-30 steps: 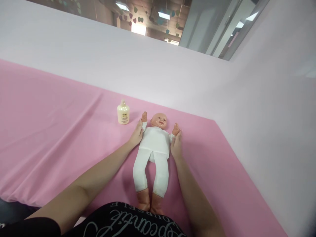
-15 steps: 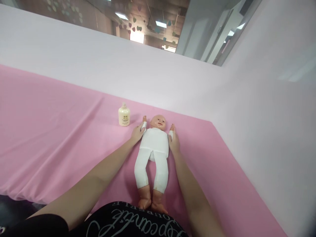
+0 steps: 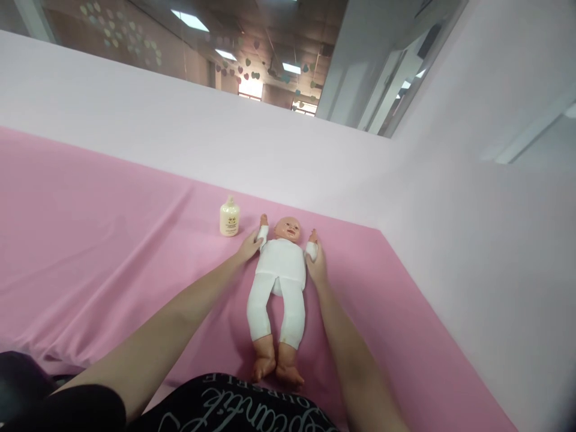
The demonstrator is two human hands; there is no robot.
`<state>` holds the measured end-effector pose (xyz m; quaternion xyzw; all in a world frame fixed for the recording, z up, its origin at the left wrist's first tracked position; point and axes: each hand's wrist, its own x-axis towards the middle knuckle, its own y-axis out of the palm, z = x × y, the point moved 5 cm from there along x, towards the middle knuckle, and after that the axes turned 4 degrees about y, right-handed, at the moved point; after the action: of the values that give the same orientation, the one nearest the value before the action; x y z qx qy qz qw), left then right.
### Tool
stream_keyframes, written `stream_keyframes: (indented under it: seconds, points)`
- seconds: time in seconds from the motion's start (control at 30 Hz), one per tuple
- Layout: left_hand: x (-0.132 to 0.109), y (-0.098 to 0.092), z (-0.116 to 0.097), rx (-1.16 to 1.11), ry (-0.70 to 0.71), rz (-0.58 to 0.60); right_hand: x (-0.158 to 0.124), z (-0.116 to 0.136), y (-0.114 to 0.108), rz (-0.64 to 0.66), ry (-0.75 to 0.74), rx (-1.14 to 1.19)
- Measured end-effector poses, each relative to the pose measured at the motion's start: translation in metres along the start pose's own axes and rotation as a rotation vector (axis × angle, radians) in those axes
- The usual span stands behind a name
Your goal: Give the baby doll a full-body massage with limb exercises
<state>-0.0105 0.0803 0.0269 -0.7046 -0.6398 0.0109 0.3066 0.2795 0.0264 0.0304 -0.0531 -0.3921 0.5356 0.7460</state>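
Note:
A baby doll (image 3: 281,264) with a white cloth body lies on its back, head away from me and feet near my shirt. Its two arms are bent upward beside the head. My left hand (image 3: 250,245) is closed around the doll's arm on the left, just under its small plastic hand. On the other side, my right hand (image 3: 317,263) grips the opposite arm at the white sleeve. Parts of my fingers are hidden behind the doll's arms. A cream pump bottle (image 3: 230,218) stands upright to the left of the doll's head, apart from my left hand.
A pink sheet (image 3: 112,240) covers the table, with creases on the left. White walls (image 3: 180,126) rise behind and to the right. Set in the back wall is a window (image 3: 270,36) with heart stickers. A dark object (image 3: 20,384) is at the lower left.
The camera view has tilted slightly, so the bottle and doll's head appear a little lower. Both hands keep hold of the doll's arms, with the arms shifted only slightly.

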Motion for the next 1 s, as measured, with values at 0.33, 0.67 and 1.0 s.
stream_keyframes:
  seconds: [0.33, 0.67, 1.0]
  points:
    - [-0.066, -0.01, -0.012, 0.071, 0.381, 0.021, -0.065, 0.032, -0.031, 0.097, -0.161, -0.085]
    - [-0.067, -0.003, -0.041, 0.173, 0.505, 0.124, -0.068, 0.049, -0.024, 0.242, -0.265, -0.132]
    - [0.026, 0.008, -0.02, 0.126, 0.153, -0.119, 0.038, 0.008, 0.007, 0.021, 0.058, -0.105]
